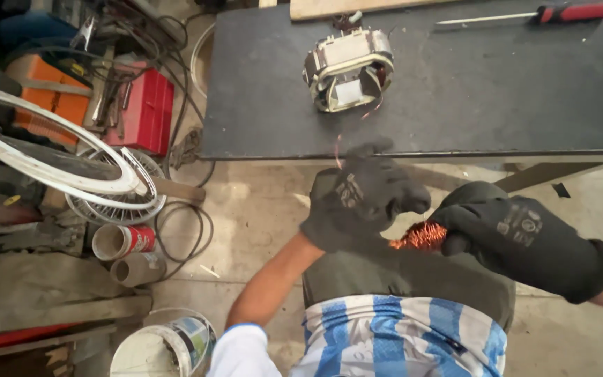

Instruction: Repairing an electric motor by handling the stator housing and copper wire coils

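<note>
Both my hands wear black gloves, held in front of my lap below the table edge. My right hand [518, 234] grips a bundle of copper wire [420, 236], which sticks out to the left of its fingers. My left hand [361, 199] is closed beside it, fingers curled near the wire's end; a thin copper strand [338, 150] rises above it toward the table. A motor stator [348, 68], metal with empty winding slots, stands on the dark table [469, 105], apart from both hands.
A red-handled screwdriver [546, 14] lies at the table's far right. A wooden board [343, 7] sits at the back edge. On the floor at left are bicycle rims [57, 160], a red toolbox [144, 112], cables, pipes and a white bucket [162, 345].
</note>
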